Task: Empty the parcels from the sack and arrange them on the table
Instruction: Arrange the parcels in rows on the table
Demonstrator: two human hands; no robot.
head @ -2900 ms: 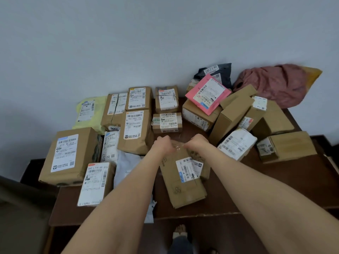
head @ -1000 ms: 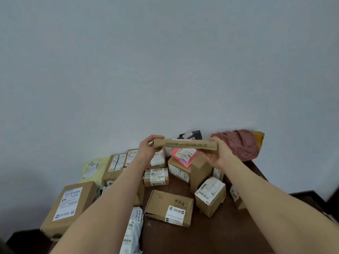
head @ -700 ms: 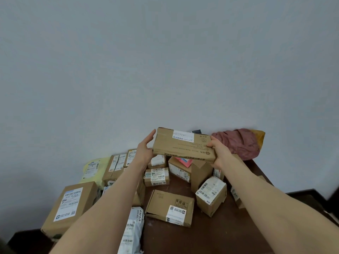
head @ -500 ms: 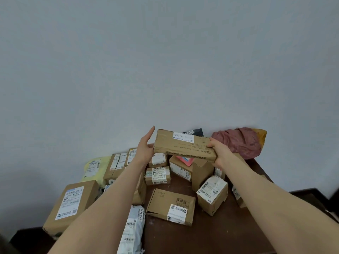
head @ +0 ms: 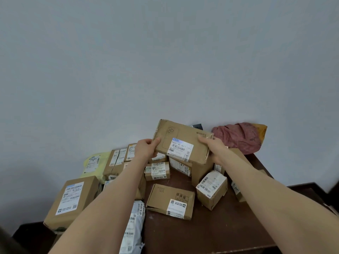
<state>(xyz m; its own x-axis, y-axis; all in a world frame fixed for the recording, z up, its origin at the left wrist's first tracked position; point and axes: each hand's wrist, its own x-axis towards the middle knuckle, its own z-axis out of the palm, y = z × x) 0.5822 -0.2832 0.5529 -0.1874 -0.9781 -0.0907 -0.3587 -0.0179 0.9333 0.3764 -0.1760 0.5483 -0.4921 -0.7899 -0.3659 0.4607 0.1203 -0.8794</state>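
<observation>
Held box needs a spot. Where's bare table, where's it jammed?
For the held box: the biggest bare patch is the near table edge, in front of the flat box and the tilted small box. A narrow strip lies behind the flat box. Left side and back are packed.

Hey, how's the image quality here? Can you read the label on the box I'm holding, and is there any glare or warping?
Head view: soft, even light, no hard shadows. Head view: the label on the held box has bluish glare along its top; large characters partly legible, fine print blurred. Head view: wide-angle stretch toward the corners; bare wall fills most of the frame.
</observation>
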